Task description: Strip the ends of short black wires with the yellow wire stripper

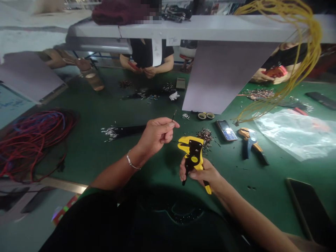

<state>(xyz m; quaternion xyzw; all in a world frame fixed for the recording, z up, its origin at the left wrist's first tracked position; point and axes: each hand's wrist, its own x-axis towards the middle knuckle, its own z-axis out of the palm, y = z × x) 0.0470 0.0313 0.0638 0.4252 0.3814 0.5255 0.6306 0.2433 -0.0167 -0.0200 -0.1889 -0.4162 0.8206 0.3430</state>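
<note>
Yellow pliers (pixel 194 151) are gripped by the right hand (pixel 204 172), and a black wire (pixel 174 116) is pinched by the left hand (pixel 158 133) above a green table (pixel 274 171).

At 12 o'clock, a small white label (pixel 173 39) on the edge of the shelf (pixel 225 29) bears handwritten characters; the last two appear to read "60", the first cannot be made out with certainty. Just left of it, a paper strip (pixel 156 50) carries faint marks, illegible. At 9 o'clock, a pale blue sheet (pixel 13 106) shows blue handwriting, unreadable. At 3 o'clock, the keypad phone (pixel 226 131) has key markings too small to read.
</note>
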